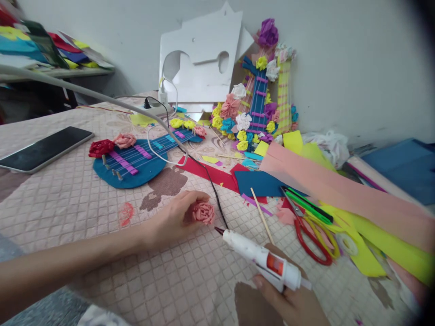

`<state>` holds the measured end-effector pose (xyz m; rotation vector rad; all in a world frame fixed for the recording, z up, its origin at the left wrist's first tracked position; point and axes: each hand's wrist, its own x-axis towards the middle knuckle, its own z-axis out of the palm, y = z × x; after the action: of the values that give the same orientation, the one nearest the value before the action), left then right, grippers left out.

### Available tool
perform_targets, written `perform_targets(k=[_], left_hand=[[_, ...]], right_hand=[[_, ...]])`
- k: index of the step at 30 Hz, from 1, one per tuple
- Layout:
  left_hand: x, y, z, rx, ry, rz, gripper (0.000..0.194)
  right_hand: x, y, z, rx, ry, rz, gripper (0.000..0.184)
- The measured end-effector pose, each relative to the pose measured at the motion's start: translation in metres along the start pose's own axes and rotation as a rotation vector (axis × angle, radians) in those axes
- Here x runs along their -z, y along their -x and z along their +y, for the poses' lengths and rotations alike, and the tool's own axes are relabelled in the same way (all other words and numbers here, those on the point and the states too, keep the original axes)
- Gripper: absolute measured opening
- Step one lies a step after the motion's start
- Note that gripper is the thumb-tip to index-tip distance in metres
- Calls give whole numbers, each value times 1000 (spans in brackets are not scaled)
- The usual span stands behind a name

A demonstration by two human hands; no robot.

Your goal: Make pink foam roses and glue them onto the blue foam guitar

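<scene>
A pink crepe-paper rose (pixel 204 213) is pinched between the thumb and fingers of my left hand (pixel 176 216), low over the quilted table cover. My right hand (pixel 292 296) grips a white hot glue gun (pixel 253 251). Its dark nozzle points left at the rose, a small gap from it. Behind my left hand lies a blue paper guitar (pixel 136 165) with strings, purple strips and several paper flowers. A thin wooden stick (pixel 261 215) rests just beyond the glue gun.
Red-handled scissors (pixel 309 235), a green cutter (pixel 307 206) and pink crepe paper (pixel 333 181) lie to the right. A phone (pixel 45 147) is at the left. Flower-covered paper guitars (pixel 258 102) lean on the wall. A white cable (pixel 102 94) crosses the upper left.
</scene>
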<state>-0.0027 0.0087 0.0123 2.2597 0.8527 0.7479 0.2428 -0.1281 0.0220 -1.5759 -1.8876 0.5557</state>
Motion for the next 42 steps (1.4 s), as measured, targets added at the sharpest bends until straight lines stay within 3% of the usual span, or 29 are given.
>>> perform_targets(k=[6, 11, 14, 18, 23, 28, 36, 39, 42], left_hand=[[14, 2, -9, -33, -72, 95, 39], [21, 5, -14, -10, -67, 141, 41], [18, 1, -10, -21, -65, 143, 41], [12, -12, -3, -58, -39, 84, 42], [3, -32, -2, -74, 13, 42, 45], [-3, -37, -11, -42, 57, 31, 44], [-1, -31, -16, 28, 190, -1, 44], [-3, -27, -17, 47, 189, -21, 45], [-6, -24, -15, 33, 157, -25, 48]], right_hand=[[17, -27, -8, -111, 56, 177, 19], [26, -99, 6, -180, 14, 280, 29], [16, -158, 25, -156, -18, 219, 33], [-6, -233, 44, -118, 47, 234, 24], [-31, -285, 58, -91, 139, 273, 25], [-43, -293, 72, -74, 196, 252, 25], [-28, -287, 72, -46, 138, 346, 27], [-23, -263, 62, -42, 80, 450, 33], [-21, -214, 41, 1, 9, 467, 31]])
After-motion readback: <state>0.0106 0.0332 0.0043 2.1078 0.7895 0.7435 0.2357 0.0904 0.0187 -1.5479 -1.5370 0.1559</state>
